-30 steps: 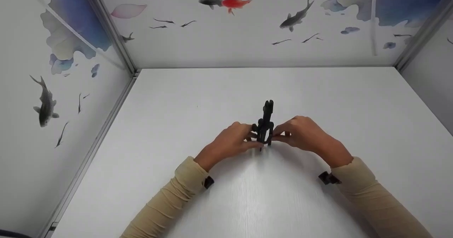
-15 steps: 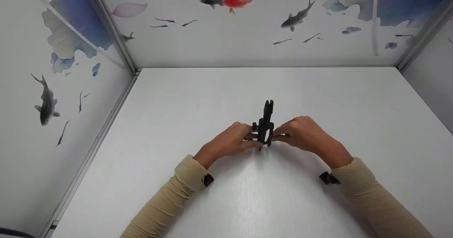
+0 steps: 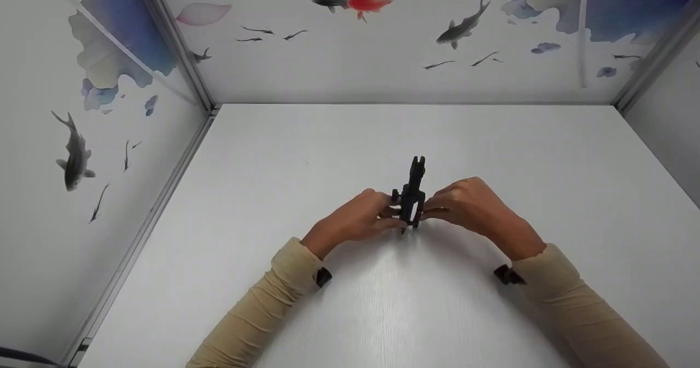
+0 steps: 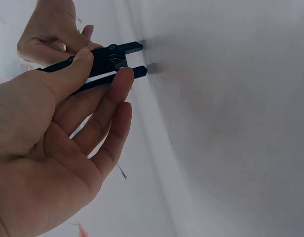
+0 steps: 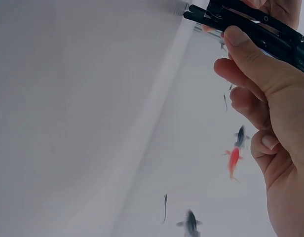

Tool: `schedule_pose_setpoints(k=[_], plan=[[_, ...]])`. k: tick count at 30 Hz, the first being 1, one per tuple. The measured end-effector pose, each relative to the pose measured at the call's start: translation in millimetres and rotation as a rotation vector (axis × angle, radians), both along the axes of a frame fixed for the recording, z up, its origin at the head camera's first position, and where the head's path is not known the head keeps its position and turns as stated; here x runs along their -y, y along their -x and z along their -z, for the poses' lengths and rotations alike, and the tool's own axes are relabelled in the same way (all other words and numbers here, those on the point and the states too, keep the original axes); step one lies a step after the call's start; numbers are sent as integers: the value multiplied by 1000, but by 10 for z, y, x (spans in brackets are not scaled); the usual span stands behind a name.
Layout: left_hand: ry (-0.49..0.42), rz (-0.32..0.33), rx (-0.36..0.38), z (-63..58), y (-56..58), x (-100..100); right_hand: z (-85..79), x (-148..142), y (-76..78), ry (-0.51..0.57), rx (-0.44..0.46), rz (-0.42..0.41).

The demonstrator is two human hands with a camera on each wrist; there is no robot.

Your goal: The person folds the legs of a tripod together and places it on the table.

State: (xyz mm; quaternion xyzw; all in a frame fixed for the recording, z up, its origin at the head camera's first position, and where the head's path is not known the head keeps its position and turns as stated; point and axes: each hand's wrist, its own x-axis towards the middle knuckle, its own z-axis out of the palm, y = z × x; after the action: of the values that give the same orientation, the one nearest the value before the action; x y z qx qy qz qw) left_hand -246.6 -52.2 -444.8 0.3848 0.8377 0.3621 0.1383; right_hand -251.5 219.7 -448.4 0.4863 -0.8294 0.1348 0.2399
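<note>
A slim black jointed stand-like device (image 3: 414,193) is held upright between both hands, low over the white tabletop; its exact kind is unclear. From its left side, my left hand (image 3: 355,215) pinches the lower part. In the left wrist view, that thumb (image 4: 83,61) lies along the black body, with fingertips on the opposite side. Two dark prongs (image 4: 137,48) extend past them, close to the table surface. My right hand (image 3: 467,206) grips the device from the right. Its thumb (image 5: 241,42) presses one bar in the right wrist view, and the device partly hides the other fingers' contact.
The white table (image 3: 328,149) is bounded by a back wall panel (image 3: 383,72) and a left wall panel (image 3: 33,204), both printed with fish. Grey metal rails run along the panel corners. A small dark wrist camera (image 3: 324,277) is beside the left cuff.
The device has turned and leaned very slightly to the right, and the white gap in its lower part looks a little different. Both hands keep their hold in nearly the same place.
</note>
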Motion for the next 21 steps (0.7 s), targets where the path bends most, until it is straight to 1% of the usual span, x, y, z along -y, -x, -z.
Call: schedule_pose_setpoints(k=[3, 11, 15, 18, 21], plan=[[7, -4, -6, 1, -3, 2, -4, 8, 7, 2, -46, 4], [19, 16, -52, 6, 3, 12, -28, 24, 5, -38, -147, 61], [27, 18, -63, 9, 13, 11, -23, 32, 13, -49, -182, 71], [26, 23, -59, 10, 14, 10, -4, 19, 15, -61, -161, 74], [2, 30, -47, 19, 21, 9, 8, -3, -1, -75, -79, 89]])
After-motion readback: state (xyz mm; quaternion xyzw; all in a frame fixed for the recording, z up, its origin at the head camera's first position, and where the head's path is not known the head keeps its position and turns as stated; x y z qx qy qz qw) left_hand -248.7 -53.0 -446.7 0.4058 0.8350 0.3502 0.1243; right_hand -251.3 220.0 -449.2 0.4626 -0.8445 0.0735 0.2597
